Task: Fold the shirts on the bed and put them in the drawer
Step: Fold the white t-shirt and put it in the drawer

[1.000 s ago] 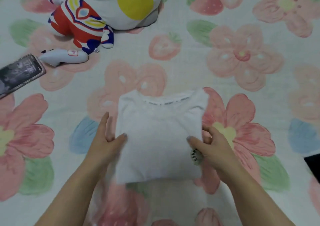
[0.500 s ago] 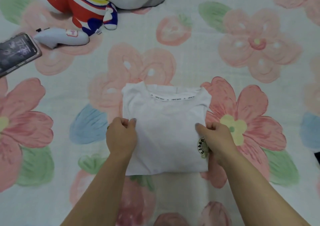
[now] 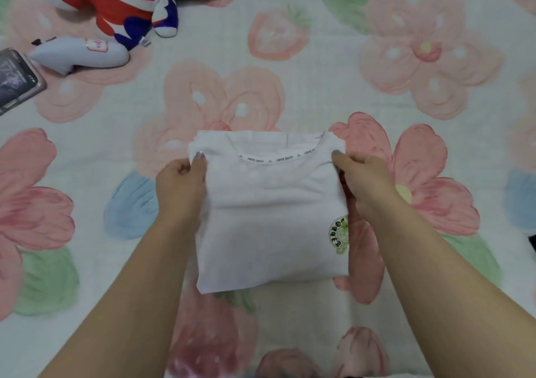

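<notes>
A white shirt (image 3: 269,215) lies folded into a rectangle on the flowered bedspread (image 3: 319,67), collar at the far edge, a small green round logo near its right side. My left hand (image 3: 181,186) pinches the shirt's upper left corner, thumb on top and fingers tucked under the cloth. My right hand (image 3: 362,180) grips the upper right corner in the same way. No drawer is in view.
A red, white and blue plush toy (image 3: 116,3) and a pale pillow lie at the far left. A white handheld device (image 3: 78,55) rests beside them. A phone (image 3: 17,79) lies at the left edge. A dark object (image 3: 532,245) shows at the right edge.
Both hands slid from the shirt's middle sides up to its collar corners and took hold there. The view shifted so the shirt sits lower and closer.
</notes>
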